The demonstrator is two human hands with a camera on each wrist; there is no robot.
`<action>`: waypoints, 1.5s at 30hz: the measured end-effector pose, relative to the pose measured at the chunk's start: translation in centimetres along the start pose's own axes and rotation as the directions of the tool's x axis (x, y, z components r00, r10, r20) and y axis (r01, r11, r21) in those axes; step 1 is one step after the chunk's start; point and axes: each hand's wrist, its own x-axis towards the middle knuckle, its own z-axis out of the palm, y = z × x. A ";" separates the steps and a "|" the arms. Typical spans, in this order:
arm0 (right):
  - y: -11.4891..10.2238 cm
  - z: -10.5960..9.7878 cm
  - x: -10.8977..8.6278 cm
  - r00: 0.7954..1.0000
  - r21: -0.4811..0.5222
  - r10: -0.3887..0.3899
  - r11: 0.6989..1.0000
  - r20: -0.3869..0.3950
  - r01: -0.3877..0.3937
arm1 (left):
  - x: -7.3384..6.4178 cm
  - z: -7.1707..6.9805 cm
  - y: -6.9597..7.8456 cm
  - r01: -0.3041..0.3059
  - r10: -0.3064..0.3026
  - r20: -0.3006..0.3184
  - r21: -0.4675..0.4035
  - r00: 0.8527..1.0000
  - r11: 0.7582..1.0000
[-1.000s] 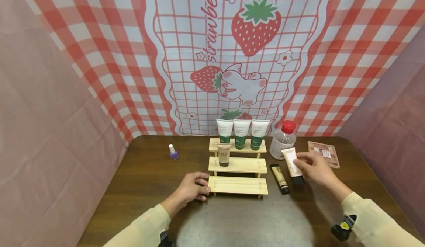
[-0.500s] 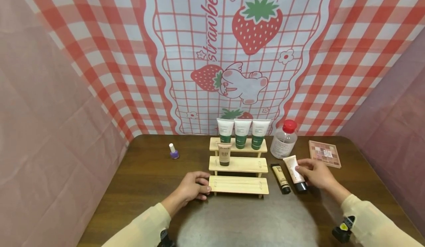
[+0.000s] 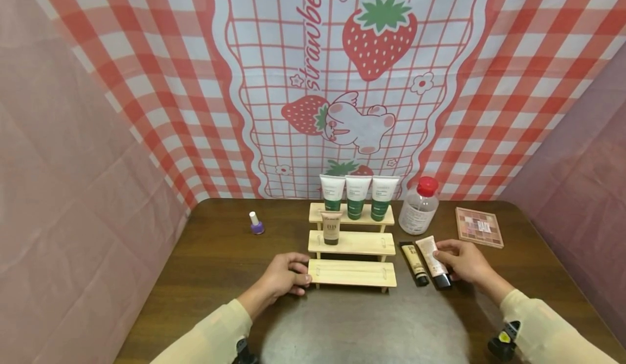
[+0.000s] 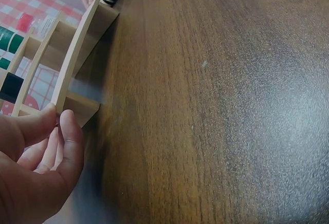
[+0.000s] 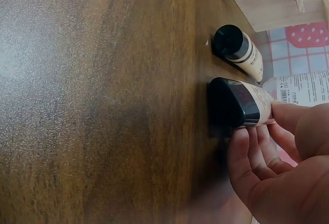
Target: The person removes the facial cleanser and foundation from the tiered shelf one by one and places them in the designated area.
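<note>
My right hand (image 3: 464,261) pinches a pale pink cosmetic tube (image 3: 432,256) with a black cap, lying low at the tabletop. Just left of it, roughly parallel, lies a beige tube (image 3: 414,263), also black-capped. In the right wrist view both black caps face the camera, and the thumb and fingers grip the pink tube (image 5: 252,103) from the side. My left hand (image 3: 286,275) pinches the left end of the lowest step of a wooden three-step rack (image 3: 351,273). The left wrist view shows thumb and forefinger on that board's edge (image 4: 77,54).
Three white-and-green tubes (image 3: 358,195) stand on the rack's top step. A small BB tube (image 3: 331,228) stands on the middle one. Behind my right hand are a red-capped clear bottle (image 3: 418,212) and an eyeshadow palette (image 3: 479,227). Purple nail polish (image 3: 256,224) stands far left.
My right hand has lowered the pink tube toward the table and moved it slightly nearer, alongside the beige tube. The left hand stays on the rack.
</note>
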 end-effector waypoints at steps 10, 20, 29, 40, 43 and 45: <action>-0.1 0.0 -0.1 0.999 0.025 0.047 0.999 0.014 -0.048 | 0.1 0.0 0.0 0.010 -0.010 -0.002 -0.011 1.000 1.000; -0.2 -0.1 -0.2 0.996 0.015 0.087 0.996 0.005 -0.087 | 0.1 0.0 0.0 0.010 -0.010 0.000 -0.014 1.000 1.000; -0.2 -0.3 -0.3 0.994 0.039 0.107 0.994 -0.003 -0.107 | 0.0 0.0 0.1 0.009 -0.009 -0.004 -0.010 1.000 1.000; -1.5 -1.0 -0.4 0.999 -0.043 0.045 0.998 0.012 -0.044 | -0.1 0.1 0.2 0.005 -0.005 -0.004 -0.002 1.000 1.000; -2.9 -0.9 -0.2 0.999 -0.075 -0.037 0.996 0.006 0.037 | 0.0 0.1 0.2 0.005 -0.005 -0.003 -0.005 1.000 1.000; -4.3 -0.8 -0.1 0.995 -0.094 -0.095 0.991 0.006 0.095 | 0.0 0.1 0.2 0.006 -0.006 -0.003 -0.010 1.000 1.000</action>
